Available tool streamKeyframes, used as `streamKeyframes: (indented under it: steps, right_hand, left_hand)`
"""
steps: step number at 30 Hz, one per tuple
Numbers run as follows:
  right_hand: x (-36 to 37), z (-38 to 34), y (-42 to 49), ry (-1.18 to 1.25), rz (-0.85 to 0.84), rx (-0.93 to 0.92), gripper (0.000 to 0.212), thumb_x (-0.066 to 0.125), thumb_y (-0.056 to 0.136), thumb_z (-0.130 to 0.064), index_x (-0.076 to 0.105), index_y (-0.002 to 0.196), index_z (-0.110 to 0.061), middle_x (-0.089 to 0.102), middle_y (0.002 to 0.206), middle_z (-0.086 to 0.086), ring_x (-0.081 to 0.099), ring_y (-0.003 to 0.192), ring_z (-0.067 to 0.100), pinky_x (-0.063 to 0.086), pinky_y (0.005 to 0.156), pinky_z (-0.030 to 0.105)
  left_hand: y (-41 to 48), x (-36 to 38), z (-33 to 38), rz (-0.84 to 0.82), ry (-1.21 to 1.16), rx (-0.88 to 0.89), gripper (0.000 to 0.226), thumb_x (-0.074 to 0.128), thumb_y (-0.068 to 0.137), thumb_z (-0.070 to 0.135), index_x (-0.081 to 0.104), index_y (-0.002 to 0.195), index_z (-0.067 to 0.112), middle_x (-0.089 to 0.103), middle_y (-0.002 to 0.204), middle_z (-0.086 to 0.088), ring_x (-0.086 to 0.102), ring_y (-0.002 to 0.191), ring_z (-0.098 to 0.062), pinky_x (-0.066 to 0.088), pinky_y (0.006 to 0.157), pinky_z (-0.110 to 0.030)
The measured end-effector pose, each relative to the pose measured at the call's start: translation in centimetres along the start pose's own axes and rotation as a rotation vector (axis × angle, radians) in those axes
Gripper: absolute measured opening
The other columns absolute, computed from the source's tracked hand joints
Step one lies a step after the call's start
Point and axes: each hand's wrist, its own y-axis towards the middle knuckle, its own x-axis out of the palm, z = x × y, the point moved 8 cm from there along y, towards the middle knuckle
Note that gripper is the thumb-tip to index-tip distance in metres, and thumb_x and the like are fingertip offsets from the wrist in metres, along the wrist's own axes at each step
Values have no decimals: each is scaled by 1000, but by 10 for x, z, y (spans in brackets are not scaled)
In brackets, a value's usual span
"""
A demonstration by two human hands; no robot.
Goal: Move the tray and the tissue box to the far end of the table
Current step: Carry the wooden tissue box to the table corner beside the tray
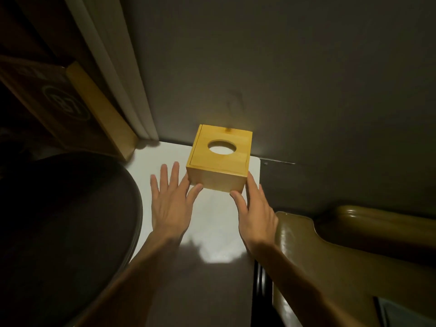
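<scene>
A square wooden tissue box (220, 159) with a round hole in its lid stands on the white table (212, 223), close to the far edge by the wall. My left hand (171, 201) lies flat with fingers spread, its thumb and forefinger touching the box's near left corner. My right hand (256, 207) rests against the box's near right corner, thumb on the front face and fingers along the right side. A large dark round tray (70, 223) lies at the left, overlapping the table's left side.
A grey wall (283, 79) rises right behind the box. A white door frame (118, 74) and a wooden panel (99, 107) stand at the far left. A glossy wooden chair back (330, 251) sits just right of the table.
</scene>
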Motion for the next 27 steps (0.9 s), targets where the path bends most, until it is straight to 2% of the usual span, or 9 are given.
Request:
streamKeyframes:
  steps: [2, 6, 10, 12, 14, 16, 20, 23, 27]
  right_hand:
    - [0, 0, 0, -14, 4, -16, 66, 33, 92, -66, 13, 152, -47, 43, 155, -12, 47, 140, 23, 49, 104, 48]
    - [-3, -5, -3, -22, -3, 1, 62, 36, 96, -61, 11, 151, -48, 46, 152, -14, 47, 139, 26, 45, 105, 55]
    - [-7, -11, -6, -69, 27, -35, 60, 32, 97, -61, 14, 151, -46, 52, 146, -16, 58, 126, 24, 52, 97, 47]
    - [-6, -10, -4, -96, 35, -33, 56, 30, 97, -62, 17, 150, -47, 60, 135, -16, 67, 110, 22, 56, 85, 42]
    - [-5, -7, -3, -136, 37, -13, 51, 29, 97, -59, 26, 146, -45, 65, 123, -13, 69, 95, 21, 50, 76, 35]
    - [-8, -8, -5, -182, 32, 10, 47, 28, 97, -58, 39, 138, -37, 68, 115, -7, 68, 89, 26, 44, 71, 36]
    - [-7, -8, -5, -259, -22, 63, 55, 23, 97, -60, 48, 128, -22, 66, 120, 1, 65, 90, 32, 36, 66, 34]
    - [-9, -13, -2, -272, -48, 64, 58, 23, 99, -59, 50, 128, -17, 64, 110, -3, 64, 90, 29, 36, 68, 33]
    - [-10, -18, -3, -240, -140, 77, 74, 12, 94, -69, 49, 130, -15, 60, 119, 1, 61, 104, 30, 50, 85, 42]
  left_hand:
    - [-1, 0, 0, -9, 54, -1, 73, 1, 91, 61, 37, 147, 31, 11, 166, -2, 0, 154, -28, 0, 123, -53]
    - [-4, -3, -1, -3, 30, -6, 72, 2, 93, 60, 46, 141, 30, 14, 165, -2, 4, 154, -27, 5, 123, -51]
    - [0, 1, -3, 5, 48, 10, 71, 6, 95, 61, 45, 143, 26, 20, 164, -6, 11, 153, -31, 10, 123, -53]
    - [-3, -3, -1, 144, 47, 63, 61, 26, 100, 57, 53, 139, 19, 35, 157, -12, 27, 148, -35, 22, 118, -58]
    - [-10, -11, 3, 409, 76, 135, 46, 50, 98, 45, 66, 126, 13, 51, 145, -15, 43, 139, -37, 37, 109, -59]
    - [-12, -12, 4, 492, 101, 157, 41, 57, 95, 43, 71, 118, 12, 57, 138, -15, 51, 133, -38, 43, 103, -59]
    - [-3, -4, 2, 309, 121, 89, 49, 45, 98, 52, 58, 130, 17, 53, 145, -13, 47, 136, -39, 37, 108, -59]
    - [2, -3, -1, 255, 107, 74, 50, 36, 100, 53, 48, 136, 20, 47, 150, -11, 41, 140, -37, 31, 114, -56]
    - [-2, -9, 2, 272, 216, -52, 53, 41, 97, 57, 50, 140, 26, 52, 147, -6, 47, 137, -33, 37, 109, -60]
